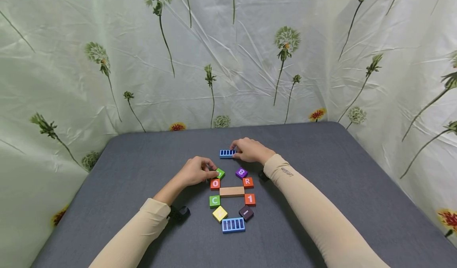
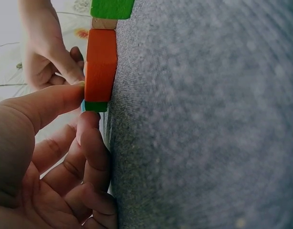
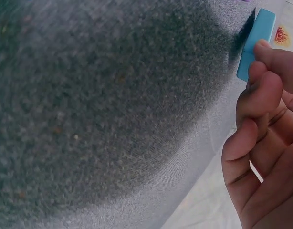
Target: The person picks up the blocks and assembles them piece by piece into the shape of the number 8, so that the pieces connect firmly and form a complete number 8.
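My right hand (image 1: 251, 150) pinches a blue block with a row of dark bars (image 1: 226, 154) by its right end, at the top of the layout. In the right wrist view the thumb and fingers meet on this blue block (image 3: 257, 40), its edge toward the camera. Over on the left, my left hand (image 1: 196, 170) pinches a green block (image 1: 220, 174) between thumb and finger, partly covering its face. Right beside it lies an orange block marked 0 (image 1: 215, 184). In the left wrist view that orange block (image 2: 101, 64) hides most of the green one (image 2: 96, 106).
Below, the loop includes a plain wooden bar (image 1: 232, 191), a green C block (image 1: 214, 201), a yellow block (image 1: 219, 214), a second barred blue block (image 1: 233, 225), a dark block (image 1: 246, 213), orange blocks marked 1 (image 1: 250, 199) and R (image 1: 248, 182), and a purple 8 block (image 1: 241, 172).
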`<action>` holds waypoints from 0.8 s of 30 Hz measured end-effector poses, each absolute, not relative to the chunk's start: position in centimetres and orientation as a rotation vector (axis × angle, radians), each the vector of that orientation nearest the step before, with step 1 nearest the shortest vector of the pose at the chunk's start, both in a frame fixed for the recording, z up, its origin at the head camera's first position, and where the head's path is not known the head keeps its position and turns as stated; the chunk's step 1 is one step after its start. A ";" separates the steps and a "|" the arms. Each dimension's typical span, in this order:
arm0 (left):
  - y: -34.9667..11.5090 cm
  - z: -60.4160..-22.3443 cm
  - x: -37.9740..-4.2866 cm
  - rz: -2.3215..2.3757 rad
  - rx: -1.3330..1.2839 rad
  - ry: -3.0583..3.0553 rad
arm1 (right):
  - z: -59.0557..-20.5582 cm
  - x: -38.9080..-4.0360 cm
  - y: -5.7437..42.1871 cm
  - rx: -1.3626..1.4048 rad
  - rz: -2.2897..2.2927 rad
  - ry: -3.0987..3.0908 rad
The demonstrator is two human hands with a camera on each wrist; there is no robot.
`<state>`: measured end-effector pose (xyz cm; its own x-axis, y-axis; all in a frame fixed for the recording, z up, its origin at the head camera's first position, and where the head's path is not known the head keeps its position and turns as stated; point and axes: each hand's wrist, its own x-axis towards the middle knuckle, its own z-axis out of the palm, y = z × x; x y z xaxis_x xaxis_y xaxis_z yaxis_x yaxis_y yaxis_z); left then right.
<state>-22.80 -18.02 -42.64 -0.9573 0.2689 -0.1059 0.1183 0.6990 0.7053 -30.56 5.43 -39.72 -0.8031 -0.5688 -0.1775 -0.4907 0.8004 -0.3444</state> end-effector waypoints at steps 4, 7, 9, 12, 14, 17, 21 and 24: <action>-18.1 -42.6 -22.8 1.098 0.313 2.706 | -39.5 -30.3 5.7 -0.836 -0.416 2.704; -18.1 -42.7 -22.8 1.097 0.315 2.709 | -39.3 -30.0 5.8 -0.851 -0.420 2.690; -18.1 -42.6 -22.8 1.097 0.313 2.707 | -39.3 -29.8 5.8 -0.866 -0.426 2.672; -18.0 -42.6 -22.7 1.092 0.309 2.701 | -39.2 -29.4 5.9 -0.889 -0.440 2.647; -18.0 -42.6 -22.7 1.087 0.306 2.701 | -39.1 -29.2 5.9 -0.906 -0.445 2.633; -18.0 -42.6 -22.6 1.083 0.303 2.705 | -39.0 -28.9 6.0 -0.928 -0.453 2.610; -18.0 -42.6 -22.6 1.083 0.304 2.707 | -38.8 -28.7 6.0 -0.942 -0.448 2.583; -18.0 -42.6 -22.6 1.083 0.295 2.705 | -38.9 -28.6 6.1 -0.941 -0.448 2.569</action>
